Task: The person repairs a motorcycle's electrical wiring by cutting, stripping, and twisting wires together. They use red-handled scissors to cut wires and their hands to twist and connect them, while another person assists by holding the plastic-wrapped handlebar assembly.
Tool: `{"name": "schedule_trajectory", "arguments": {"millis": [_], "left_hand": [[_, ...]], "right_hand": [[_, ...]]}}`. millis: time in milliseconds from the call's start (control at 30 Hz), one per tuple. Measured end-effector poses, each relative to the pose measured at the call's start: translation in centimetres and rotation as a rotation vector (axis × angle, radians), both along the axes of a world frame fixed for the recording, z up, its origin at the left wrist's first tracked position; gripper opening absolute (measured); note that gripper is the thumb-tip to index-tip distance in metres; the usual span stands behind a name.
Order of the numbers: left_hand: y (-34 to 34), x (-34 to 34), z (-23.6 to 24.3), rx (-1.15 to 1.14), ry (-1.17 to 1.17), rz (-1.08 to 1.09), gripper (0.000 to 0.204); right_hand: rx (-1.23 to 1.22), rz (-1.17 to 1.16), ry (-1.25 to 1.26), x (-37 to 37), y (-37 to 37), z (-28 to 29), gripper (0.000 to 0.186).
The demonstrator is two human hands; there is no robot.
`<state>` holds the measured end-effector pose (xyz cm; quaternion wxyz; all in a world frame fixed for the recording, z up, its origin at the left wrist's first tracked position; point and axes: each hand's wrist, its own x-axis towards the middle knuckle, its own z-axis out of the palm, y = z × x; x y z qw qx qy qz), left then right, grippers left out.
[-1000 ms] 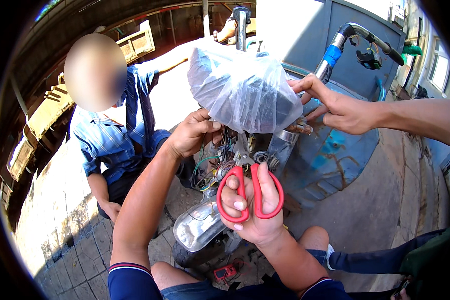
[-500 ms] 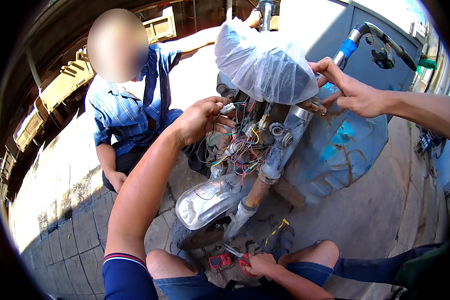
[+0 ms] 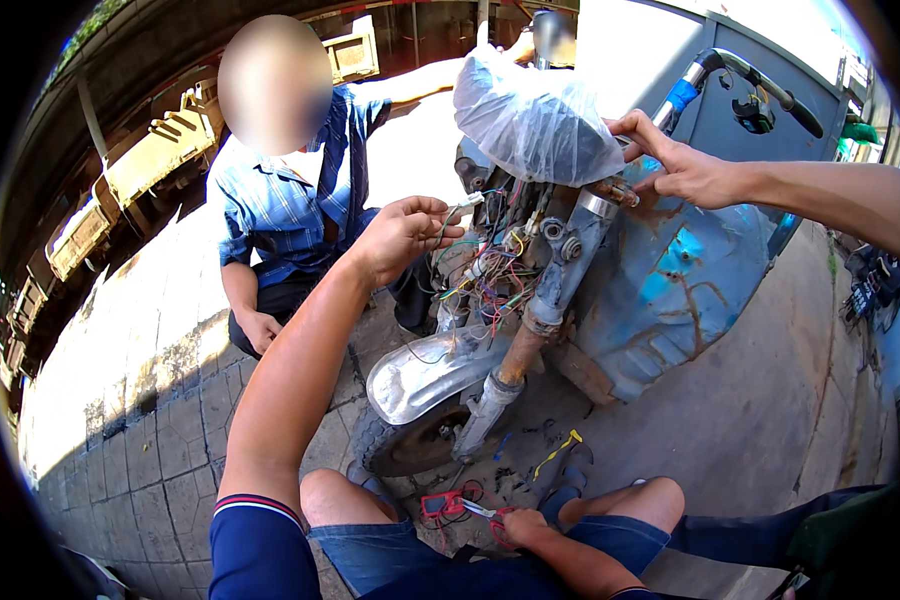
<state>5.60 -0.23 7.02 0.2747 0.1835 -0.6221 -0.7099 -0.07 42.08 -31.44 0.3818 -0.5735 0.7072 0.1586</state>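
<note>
My left hand (image 3: 402,238) reaches out and pinches a white wire connector (image 3: 471,200) between thumb and fingers. Beside it, a tangle of thin coloured wires (image 3: 495,280) hangs from the front of a worn three-wheeled motor vehicle (image 3: 580,260). Low in front of me, between my knees, my right hand (image 3: 526,527) is closed around red-handled scissors (image 3: 478,508), their blades pointing left. Next to the blade tips lies a red multimeter (image 3: 440,506) with its leads. Clear plastic (image 3: 535,125) wraps the part above the wires.
A co-worker's hand (image 3: 685,170) comes from the right and touches the wrapped part. Another person in a blue checked shirt (image 3: 290,195) crouches at left, one arm stretched toward the handlebar. Below are a front wheel (image 3: 410,440), silver mudguard (image 3: 410,385) and yellow strip (image 3: 560,452).
The view has shifted, so the vehicle's front sits slightly further right. My left hand keeps its pinch among the wires. The scissors now lie more level, their blades beside the multimeter.
</note>
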Motion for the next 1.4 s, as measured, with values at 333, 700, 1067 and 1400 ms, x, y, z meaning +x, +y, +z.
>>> {"name": "schedule_trajectory", "arguments": {"millis": [333,700,1067,1400], "left_hand": [[0.2,0.6,-2.0,0.021,0.023,0.131,0.015],[0.4,1.7,-2.0,0.103,0.127,0.165,0.013],[1.5,2.5,-2.4,-0.004,0.194,0.227,0.013],[2.3,5.8,-8.3,0.106,0.198,0.554,0.011]], "right_hand": [[-0.434,-0.24,-0.372,-3.4,-6.9,14.1,0.039],[-1.418,-0.488,-0.664,-4.2,-22.8,35.2,0.031],[-1.03,-0.704,-1.049,-4.7,-28.4,38.2,0.057],[-1.172,-0.579,-0.705,-5.2,-26.8,36.2,0.032]]}}
